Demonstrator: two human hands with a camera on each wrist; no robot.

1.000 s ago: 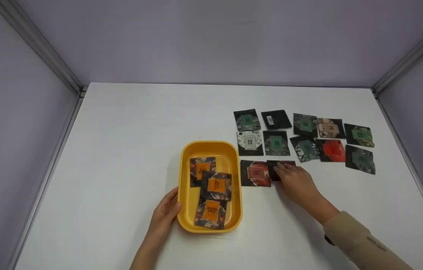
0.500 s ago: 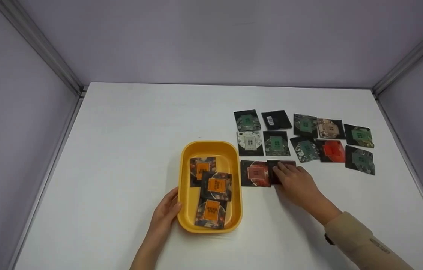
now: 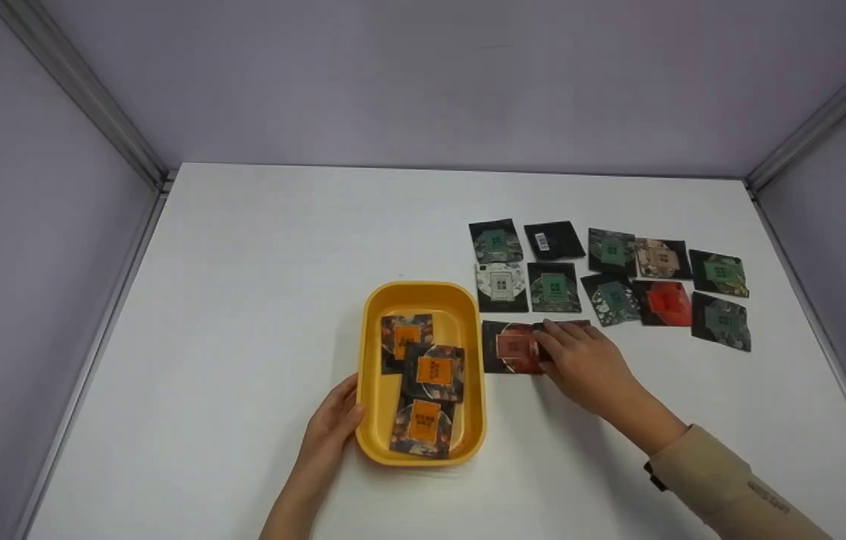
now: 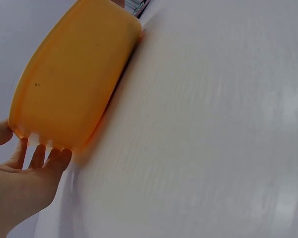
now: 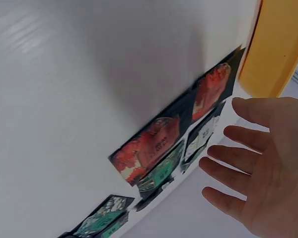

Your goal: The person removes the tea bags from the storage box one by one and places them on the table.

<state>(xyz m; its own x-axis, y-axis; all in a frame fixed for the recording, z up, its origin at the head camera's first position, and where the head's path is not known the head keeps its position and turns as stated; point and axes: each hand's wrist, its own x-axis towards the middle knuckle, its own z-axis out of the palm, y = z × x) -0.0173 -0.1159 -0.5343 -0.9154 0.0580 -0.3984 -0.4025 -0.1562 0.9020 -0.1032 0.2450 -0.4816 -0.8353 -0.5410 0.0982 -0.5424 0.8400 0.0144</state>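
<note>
A yellow tray (image 3: 367,352) stands on the white table, with three dark orange-labelled sachets inside, one of them this sachet (image 3: 421,428). My left hand (image 3: 329,429) holds the tray's near left corner; the left wrist view has the fingertips against its outer wall and the thumb at its rim. Right of the tray lies a flat red-and-black sachet (image 3: 513,346). Beside it, a second red sachet (image 5: 154,144) is mostly covered in the head view by my right hand (image 3: 588,367). That hand's fingers look straight and spread in the right wrist view, gripping nothing.
Several more flat sachets lie in rows behind the right hand, among them a white one (image 3: 502,286), a black one with a barcode (image 3: 554,240) and a bright red one (image 3: 667,302). Walls (image 3: 423,82) enclose the table's back and sides.
My right hand has shifted slightly left, its fingertips now over the seam between the two red sachets. The left hand and the tray stay put.
</note>
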